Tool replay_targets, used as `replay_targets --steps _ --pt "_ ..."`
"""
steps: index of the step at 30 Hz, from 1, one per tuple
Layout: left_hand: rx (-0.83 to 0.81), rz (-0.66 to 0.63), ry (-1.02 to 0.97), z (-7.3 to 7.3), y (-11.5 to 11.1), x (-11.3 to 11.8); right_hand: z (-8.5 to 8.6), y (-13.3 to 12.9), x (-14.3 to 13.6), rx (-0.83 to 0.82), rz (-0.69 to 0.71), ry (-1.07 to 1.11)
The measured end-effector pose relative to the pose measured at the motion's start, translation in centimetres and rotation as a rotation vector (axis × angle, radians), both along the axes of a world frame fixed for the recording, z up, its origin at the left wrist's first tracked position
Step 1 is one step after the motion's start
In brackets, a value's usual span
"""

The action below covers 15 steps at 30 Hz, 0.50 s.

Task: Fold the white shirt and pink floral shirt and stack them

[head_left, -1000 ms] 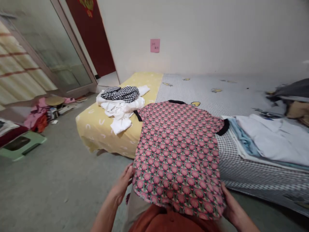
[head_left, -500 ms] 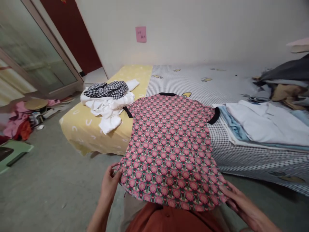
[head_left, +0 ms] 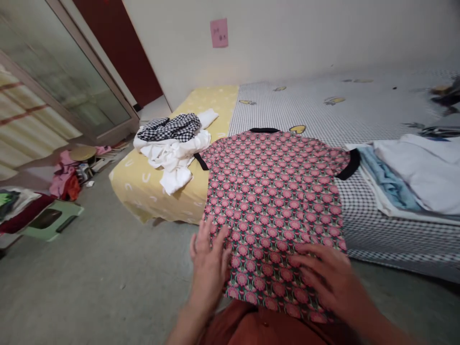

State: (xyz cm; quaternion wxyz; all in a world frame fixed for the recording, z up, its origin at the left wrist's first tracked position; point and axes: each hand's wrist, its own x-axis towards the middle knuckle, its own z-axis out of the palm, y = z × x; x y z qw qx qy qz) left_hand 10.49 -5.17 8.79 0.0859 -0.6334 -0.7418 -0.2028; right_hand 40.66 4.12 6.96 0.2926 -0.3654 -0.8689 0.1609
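Left hand (head_left: 210,258) open, patterned shirt (head_left: 269,201) beneath, bed (head_left: 154,189) beyond

Pale wall (head_left: 287,43), grey floor (head_left: 108,268), dark red panel (head_left: 122,52), possibly a door

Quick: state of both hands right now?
Left hand: open, fingers spread over the patterned short-sleeved shirt's left side; no grip visible.
Right hand: open, fingers loosely bent over the shirt's lower right; no grip visible.

Right hand (head_left: 332,278) perhaps blurred, note's writing (head_left: 219,34) illegible
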Motion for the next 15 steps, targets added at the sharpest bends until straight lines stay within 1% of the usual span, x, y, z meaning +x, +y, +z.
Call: replay_targets --steps 2,4,5,6,7,8,9,10,11,13,15 --pt "-0.068 -0.142 0.117 -1.1 -0.6 1.2 -0.3 -0.6 -2.3 0.043 0.26 -0.134" --pt "-0.055 -0.262 0.213 -2.3 -1.8 1.4 -0.5 -1.6 -3.6 -0.002 0.491 -0.223" --pt "-0.016 -0.302 0.244 -2.8 -2.4 1.1 -0.4 -1.9 -3.9 -0.051 0.577 -0.239" --pt "0.037 -0.328 0.264 -3.2 -2.9 0.7 -0.2 -1.9 -4.1 -0.106 0.626 -0.235" --pt "0.097 -0.348 0.283 -3.6 -3.2 0.2 0.1 -1.5 -4.2 -0.15 0.64 -0.213" --pt "0.146 -0.363 0.306 -4.0 -3.3 -0.4 0.5 -0.6 -4.2 -0.169 0.615 -0.187" --pt "0.174 -0.377 0.34 -4.3 -3.3 -1.0 1.0 0.8 -4.2 -0.153 0.553 -0.162" --pt "0.192 -0.392 0.377 -4.7 -3.1 -1.5 1.6 2.7 -4.3 -0.096 0.468 -0.142" --pt "0.211 -0.398 0.405 -5.1 -2.8 -1.9 2.2 5.0 -4.4 -0.011 0.376 -0.127" --pt "0.268 -0.377 0.411 -6.3 -2.1 -2.1 3.5 10.6 -5.2 0.162 0.175 -0.117" --pt "0.366 -0.324 0.372 -7.7 -1.7 -1.6 4.2 16.3 -6.4 0.253 -0.031 -0.146"
